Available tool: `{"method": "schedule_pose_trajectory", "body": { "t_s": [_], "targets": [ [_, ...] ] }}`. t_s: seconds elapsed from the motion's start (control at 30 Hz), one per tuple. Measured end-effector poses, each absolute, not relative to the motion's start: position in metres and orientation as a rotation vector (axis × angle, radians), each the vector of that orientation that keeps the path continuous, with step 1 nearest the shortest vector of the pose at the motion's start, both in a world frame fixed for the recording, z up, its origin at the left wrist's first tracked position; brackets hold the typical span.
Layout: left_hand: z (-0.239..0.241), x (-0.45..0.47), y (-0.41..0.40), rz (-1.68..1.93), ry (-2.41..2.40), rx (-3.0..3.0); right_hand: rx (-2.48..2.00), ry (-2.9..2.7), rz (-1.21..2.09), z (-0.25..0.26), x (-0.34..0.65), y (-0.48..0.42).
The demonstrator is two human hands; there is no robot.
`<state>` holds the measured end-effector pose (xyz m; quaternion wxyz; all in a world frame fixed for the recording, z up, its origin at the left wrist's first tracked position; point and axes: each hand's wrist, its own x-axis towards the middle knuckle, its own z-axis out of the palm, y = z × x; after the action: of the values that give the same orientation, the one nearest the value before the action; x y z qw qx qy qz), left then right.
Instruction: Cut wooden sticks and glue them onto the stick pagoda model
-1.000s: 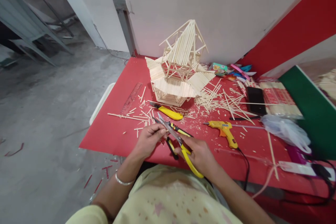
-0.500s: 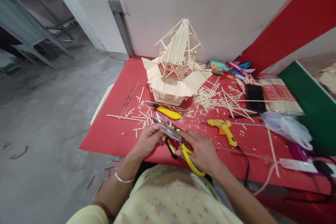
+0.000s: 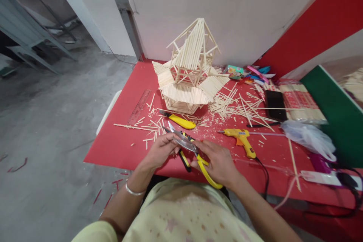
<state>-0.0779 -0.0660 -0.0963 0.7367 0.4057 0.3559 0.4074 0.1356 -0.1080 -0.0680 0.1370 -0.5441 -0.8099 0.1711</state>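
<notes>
My right hand (image 3: 219, 160) grips a pair of scissors (image 3: 209, 176) by the yellow handles, with the metal blades parted and pointing away to the left. Close against the blades, my left hand (image 3: 159, 152) is closed in a pinch; what lies between its fingertips is too small to make out. Beneath the scissors lies a tool with black-and-yellow handles (image 3: 185, 160), partly covered. Just beyond the blades rests a yellow utility knife (image 3: 182, 121). Behind it stands a tower-like model (image 3: 185, 93) built of thin wooden sticks, with a pointed, partly slatted roof.
Loose sticks (image 3: 225, 106) and cut bits litter the red table (image 3: 113, 147). A clear ruler (image 3: 138, 106) lies left. On the right are a yellow glue gun (image 3: 243, 140) with its cord, a black phone (image 3: 275, 105), packed sticks (image 3: 303, 102), a plastic bag (image 3: 309, 136) and a power strip (image 3: 320, 177).
The view has shifted very slightly. Both hands and the scissors keep practically the same pose.
</notes>
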Motion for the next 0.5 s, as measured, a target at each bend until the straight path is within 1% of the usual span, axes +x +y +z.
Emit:
{"method": "schedule_pose_trajectory", "body": {
  "t_s": [0.23, 0.4, 0.5],
  "targets": [
    [-0.103, -0.078, -0.067, 0.912, 0.768, 0.839, -1.557, -2.330, 0.497, -0.071, 0.133, -0.108],
    [-0.101, -0.076, -0.067, 0.892, 0.798, 0.836, -1.452, -2.286, 0.543, -0.080, 0.138, -0.110],
    [-0.100, -0.074, -0.067, 0.899, 0.809, 0.833, -1.481, -2.294, 0.503, -0.080, 0.139, -0.111]
  ]
}}
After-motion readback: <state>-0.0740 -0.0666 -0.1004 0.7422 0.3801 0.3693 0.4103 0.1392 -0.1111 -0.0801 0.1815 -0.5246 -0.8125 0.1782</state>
